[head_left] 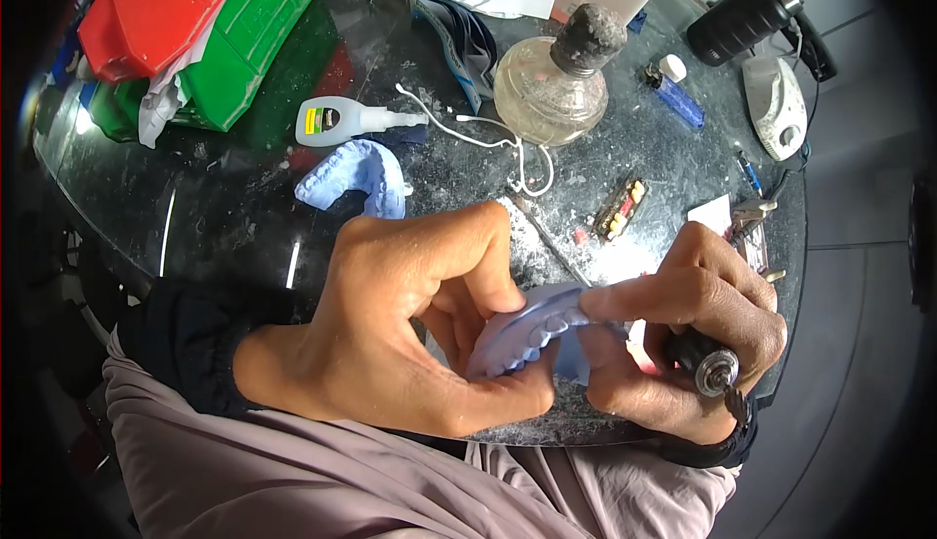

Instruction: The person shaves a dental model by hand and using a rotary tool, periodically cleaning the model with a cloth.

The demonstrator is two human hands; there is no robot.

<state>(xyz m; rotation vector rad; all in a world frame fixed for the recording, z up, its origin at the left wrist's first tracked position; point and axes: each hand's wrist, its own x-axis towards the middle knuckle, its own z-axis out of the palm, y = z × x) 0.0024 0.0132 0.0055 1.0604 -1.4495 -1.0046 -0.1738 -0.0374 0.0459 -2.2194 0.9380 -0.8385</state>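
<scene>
My left hand (390, 314) is closed on a light blue plaster dental cast (517, 339), thumb and fingers pinching its left end. A row of moulded teeth shows along the cast's near side. At its right end, the thumb and index finger of my right hand (698, 290) touch it. That same hand also grips a dark rotary handpiece (705, 363) against the palm, its round metal end facing me; the working tip is hidden. Beyond my left hand lies a second blue dental cast (356, 173), horseshoe-shaped. A small strip of artificial teeth (623, 209) rests past my right hand.
A dusty glass burner bottle (551, 90), a squeeze bottle (337, 121) and a white cord (468, 137) lie ahead on the dark tabletop (244, 207). Red and green bins (249, 46) stand far left. A blue lighter (675, 100) and a white device (774, 107) are at right.
</scene>
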